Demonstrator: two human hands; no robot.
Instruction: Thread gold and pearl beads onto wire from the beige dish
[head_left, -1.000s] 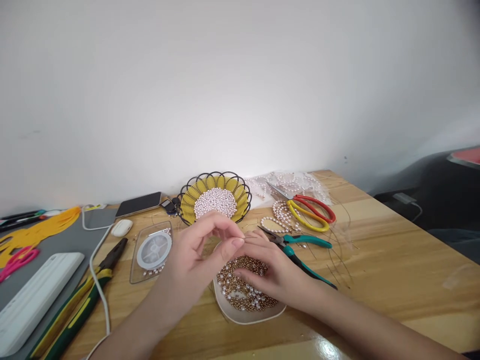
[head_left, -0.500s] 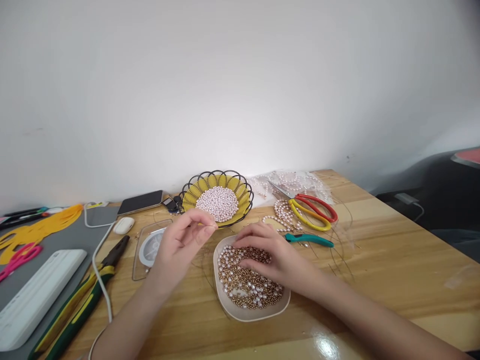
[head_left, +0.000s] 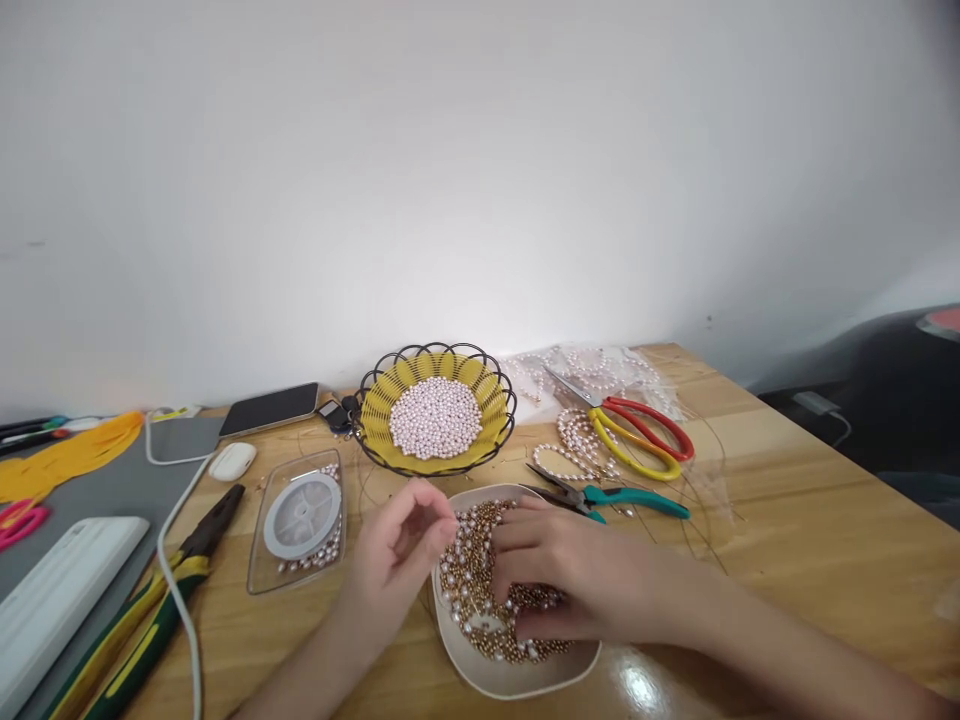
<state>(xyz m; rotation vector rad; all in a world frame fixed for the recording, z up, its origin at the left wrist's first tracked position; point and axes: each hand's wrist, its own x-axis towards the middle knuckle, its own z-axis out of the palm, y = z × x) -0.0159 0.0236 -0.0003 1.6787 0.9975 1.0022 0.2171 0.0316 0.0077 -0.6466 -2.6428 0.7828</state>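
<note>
The right hand (head_left: 577,580) lies palm down in the white dish (head_left: 517,675) of gold and pearl beads (head_left: 469,575) at the desk's (head_left: 787,540) near edge, fingers curled loosely among them; whether it has pinched any I cannot tell. The left hand (head_left: 397,545), just beside the dish's left rim, has thumb and forefinger nearly closed, perhaps on fine wire, too thin to confirm. A careless sweep could flick beads over the low rim. The dish's long axis runs near to far, slightly leftward.
</note>
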